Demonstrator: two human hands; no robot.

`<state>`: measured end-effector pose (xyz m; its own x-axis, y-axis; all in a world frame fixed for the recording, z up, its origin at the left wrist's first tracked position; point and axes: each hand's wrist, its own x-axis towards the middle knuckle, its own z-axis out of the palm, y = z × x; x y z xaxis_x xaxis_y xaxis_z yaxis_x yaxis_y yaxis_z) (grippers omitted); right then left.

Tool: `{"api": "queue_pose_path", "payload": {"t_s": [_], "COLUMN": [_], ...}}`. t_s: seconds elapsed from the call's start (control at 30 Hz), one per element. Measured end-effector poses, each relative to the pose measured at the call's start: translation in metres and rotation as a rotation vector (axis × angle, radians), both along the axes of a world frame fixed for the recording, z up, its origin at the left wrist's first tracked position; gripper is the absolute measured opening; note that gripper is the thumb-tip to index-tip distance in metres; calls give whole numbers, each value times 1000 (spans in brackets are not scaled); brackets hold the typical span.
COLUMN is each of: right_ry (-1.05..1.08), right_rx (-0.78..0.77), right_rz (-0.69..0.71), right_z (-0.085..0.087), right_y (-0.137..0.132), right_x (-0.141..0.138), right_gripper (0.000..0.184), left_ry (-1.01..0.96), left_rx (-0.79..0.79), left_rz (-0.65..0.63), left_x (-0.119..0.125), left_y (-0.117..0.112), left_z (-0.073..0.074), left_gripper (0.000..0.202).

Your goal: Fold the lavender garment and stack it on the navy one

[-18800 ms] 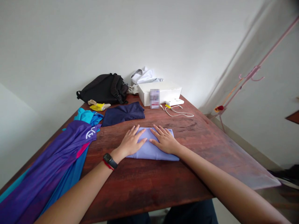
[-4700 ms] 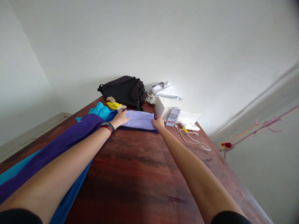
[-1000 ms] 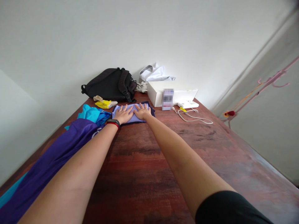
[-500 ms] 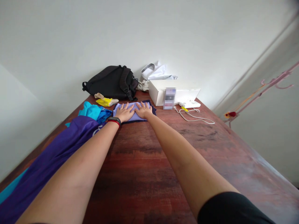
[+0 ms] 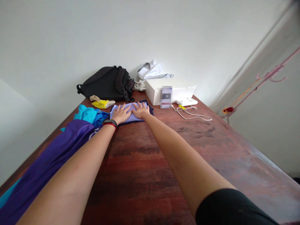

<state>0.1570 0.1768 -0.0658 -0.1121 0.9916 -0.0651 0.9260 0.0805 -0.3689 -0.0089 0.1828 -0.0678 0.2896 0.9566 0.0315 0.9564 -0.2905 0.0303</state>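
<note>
Both my hands lie flat on a folded lavender cloth (image 5: pixel 134 117) toward the far side of the table. My left hand (image 5: pixel 121 114) rests on its left part, fingers spread; a dark band is on that wrist. On its right part lies my right hand (image 5: pixel 140 111), open with fingers apart. Beneath the lavender piece, a folded dark navy cloth (image 5: pixel 151 110) sticks out at the edges. Left of the stack, a crumpled turquoise and blue cloth (image 5: pixel 86 114) touches a long purple garment (image 5: pixel 63 150), which stretches toward me along the table's left side.
A black backpack (image 5: pixel 103 84) leans at the wall, with a yellow and beige cloth item (image 5: pixel 100 103) before it. Farther right are a white bag (image 5: pixel 150 70), a white box (image 5: pixel 153 90), a blurred-out upright card (image 5: pixel 166 98) and a white power strip (image 5: pixel 187 102) with a cable. A pink rack (image 5: pixel 264 76) stands beyond the table (image 5: pixel 140 175).
The view has shifted slightly, so everything sits a little farther left. Both hands remain flat on the folded lavender cloth, with no clear movement over it.
</note>
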Motion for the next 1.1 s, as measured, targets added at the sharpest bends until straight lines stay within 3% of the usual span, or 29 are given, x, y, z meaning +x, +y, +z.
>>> {"api": "queue_pose_path", "payload": {"t_s": [0.33,0.57,0.8,1.1], "right_ry": [10,60,65,-11], "right_rx": [9,71,79,30], "right_rz": [7,-25,-147,-130], "right_z": [-2,-7,-9,-6], "right_y": [2,7,4,2], "right_x": [1,5,4,0], "right_gripper": [67,67,72,77], "left_ry": [-108,-149,-90,-30], "left_rx": [85,137,93,48], "left_rz": [24,142,166,166], "left_x": [-5,-10,-5,-3], "left_y": [1,2,-1,1], "left_z": [0,-6,-3,-3], "left_gripper": [54,56,62,66]}}
